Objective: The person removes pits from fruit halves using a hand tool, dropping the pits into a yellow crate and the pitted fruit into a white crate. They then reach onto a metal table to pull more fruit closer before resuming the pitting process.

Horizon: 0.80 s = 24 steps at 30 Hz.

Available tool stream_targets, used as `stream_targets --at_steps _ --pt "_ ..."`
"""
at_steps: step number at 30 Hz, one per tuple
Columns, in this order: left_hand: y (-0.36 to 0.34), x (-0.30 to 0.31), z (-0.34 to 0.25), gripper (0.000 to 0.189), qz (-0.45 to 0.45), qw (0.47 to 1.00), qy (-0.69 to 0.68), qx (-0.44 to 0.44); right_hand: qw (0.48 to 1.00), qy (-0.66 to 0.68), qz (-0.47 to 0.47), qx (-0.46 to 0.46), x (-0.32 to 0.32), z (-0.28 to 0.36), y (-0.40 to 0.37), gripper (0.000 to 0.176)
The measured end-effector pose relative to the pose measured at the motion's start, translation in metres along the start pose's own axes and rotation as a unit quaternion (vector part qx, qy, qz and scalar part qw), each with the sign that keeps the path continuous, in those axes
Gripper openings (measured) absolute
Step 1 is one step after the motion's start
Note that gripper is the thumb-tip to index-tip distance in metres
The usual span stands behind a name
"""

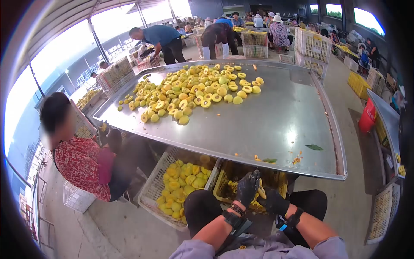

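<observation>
My left hand (248, 189), in a black glove, is closed on a yellow fruit piece (261, 190) above the yellow crate (222, 185). Close beside it, my right hand (274, 201), also gloved in black, has its fingers curled at the lower end of the same piece. Their fingertips are partly hidden. Many halved yellow-green fruits (189, 90) lie heaped on the metal table (258, 129). A white crate (151, 190) full of yellow fruit pieces (183, 183) stands left of the yellow crate.
A seated co-worker (82, 159) in a red patterned top is at the left. A green leaf (314, 147) and orange scraps lie near the table's front edge. Stacked crates (312, 47) and more people are behind the table; a red container (368, 116) stands at the right.
</observation>
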<state>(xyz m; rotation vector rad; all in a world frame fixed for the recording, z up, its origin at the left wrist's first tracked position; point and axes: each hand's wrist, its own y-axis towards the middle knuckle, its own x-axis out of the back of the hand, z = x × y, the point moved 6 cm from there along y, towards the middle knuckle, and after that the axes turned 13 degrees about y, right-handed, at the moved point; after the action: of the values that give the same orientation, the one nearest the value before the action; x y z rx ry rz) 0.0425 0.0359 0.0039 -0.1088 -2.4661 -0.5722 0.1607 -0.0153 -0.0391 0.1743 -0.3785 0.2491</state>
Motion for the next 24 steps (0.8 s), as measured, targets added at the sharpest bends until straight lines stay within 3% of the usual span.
stream_targets --at_steps 2,5,7,10,14,17,20,23,24 --pt "0.0 0.003 -0.006 0.017 -0.035 0.996 0.046 -0.062 0.995 0.095 0.021 -0.019 0.004 0.035 -0.002 0.024" --pt "-0.001 0.009 -0.013 0.017 -0.053 0.992 0.061 -0.095 0.97 0.196 0.061 -0.13 0.007 0.038 -0.007 0.024" --pt "-0.001 0.01 -0.014 0.017 -0.046 0.989 0.088 -0.112 0.984 0.128 0.068 -0.104 0.006 0.037 -0.006 0.025" --pt "-0.004 0.0 0.002 0.017 0.067 0.996 -0.017 0.062 0.996 0.037 0.058 -0.062 0.002 0.017 -0.003 0.028" --pt "-0.011 -0.006 0.007 0.025 -0.024 0.989 0.084 -0.118 0.996 0.027 0.08 -0.003 0.005 0.014 -0.005 0.031" --pt "-0.009 -0.012 0.012 0.028 0.01 0.982 0.141 -0.121 0.995 0.054 0.081 0.023 0.007 0.025 -0.007 0.025" --pt "-0.002 -0.015 0.014 0.029 0.098 0.993 0.07 -0.01 0.97 0.203 0.068 -0.112 0.005 0.027 -0.013 0.018" --pt "-0.001 -0.012 0.019 0.023 -0.083 0.987 -0.001 -0.137 0.889 0.338 0.057 -0.304 0.002 0.025 -0.02 0.024" --pt "0.0 -0.012 0.017 0.024 -0.059 0.992 0.015 -0.113 0.887 0.342 0.056 -0.306 0.002 0.023 -0.018 0.024"
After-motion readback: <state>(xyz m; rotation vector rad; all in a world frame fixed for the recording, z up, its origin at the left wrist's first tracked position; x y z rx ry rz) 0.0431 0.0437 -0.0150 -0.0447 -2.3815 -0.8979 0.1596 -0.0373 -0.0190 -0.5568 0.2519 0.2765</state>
